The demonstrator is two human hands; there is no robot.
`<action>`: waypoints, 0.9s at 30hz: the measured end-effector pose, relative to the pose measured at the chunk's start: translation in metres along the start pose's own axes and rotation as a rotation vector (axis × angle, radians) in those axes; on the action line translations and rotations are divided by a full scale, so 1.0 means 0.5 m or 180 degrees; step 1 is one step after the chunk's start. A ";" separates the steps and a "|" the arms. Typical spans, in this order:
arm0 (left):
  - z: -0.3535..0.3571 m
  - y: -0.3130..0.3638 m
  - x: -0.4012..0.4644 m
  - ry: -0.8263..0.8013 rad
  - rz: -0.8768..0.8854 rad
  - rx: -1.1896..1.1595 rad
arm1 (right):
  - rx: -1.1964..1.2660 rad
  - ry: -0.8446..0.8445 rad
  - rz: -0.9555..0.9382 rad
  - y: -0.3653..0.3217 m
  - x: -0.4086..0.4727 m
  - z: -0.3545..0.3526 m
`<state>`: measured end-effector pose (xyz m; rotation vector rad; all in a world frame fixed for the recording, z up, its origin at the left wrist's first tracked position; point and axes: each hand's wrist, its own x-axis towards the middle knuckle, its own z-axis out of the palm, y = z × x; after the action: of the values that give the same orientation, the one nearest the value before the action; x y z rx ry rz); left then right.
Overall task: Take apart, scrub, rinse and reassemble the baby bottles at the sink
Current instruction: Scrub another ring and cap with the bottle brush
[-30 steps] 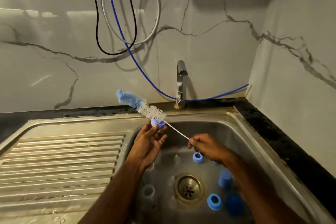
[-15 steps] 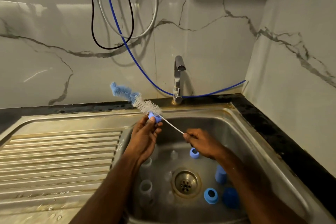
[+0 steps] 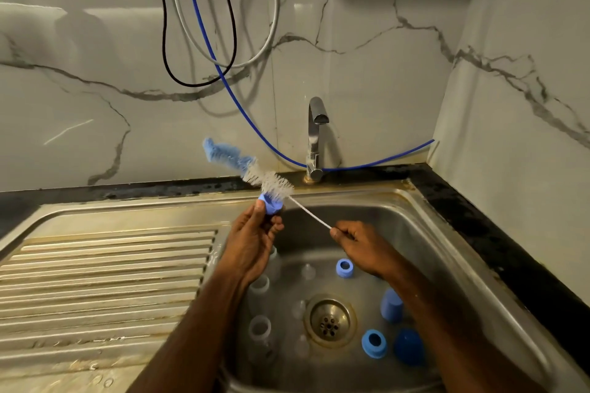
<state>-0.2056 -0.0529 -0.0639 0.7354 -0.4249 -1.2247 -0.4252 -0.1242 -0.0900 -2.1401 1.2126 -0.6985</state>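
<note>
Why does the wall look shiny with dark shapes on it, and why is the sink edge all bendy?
Head view: the glossy wall mirrors a light, giving pale glare bands at upper left; the hanging cables cast soft shadows on it; the wide-angle lens bows the sink rim; the clear bottles in the dim basin look hazy.

Both bare forearms reach in over the sink (image 3: 415, 201) from the near edge, angled toward each other. Left hand (image 3: 252, 239) is raised over the basin's left rim, fingers curled round a small blue ring (image 3: 269, 204). Right hand (image 3: 360, 244) sits lower over the basin's middle, pinching the bottle brush (image 3: 271, 183) by its thin wire handle.
</note>
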 end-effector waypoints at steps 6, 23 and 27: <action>-0.003 0.014 0.002 0.0146 0.0138 -0.0492 | 0.0233 -0.0350 0.0029 0.021 -0.005 -0.020; 0.000 -0.006 0.013 -0.0006 -0.0053 0.0212 | -0.0086 -0.0099 -0.0116 0.016 -0.006 -0.019; -0.010 0.000 0.012 -0.0251 -0.0613 0.0609 | -0.0443 0.0063 -0.0218 0.002 -0.008 -0.020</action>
<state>-0.2005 -0.0571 -0.0682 0.9098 -0.5515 -1.4100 -0.4345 -0.1233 -0.0845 -2.3033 1.2357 -0.6836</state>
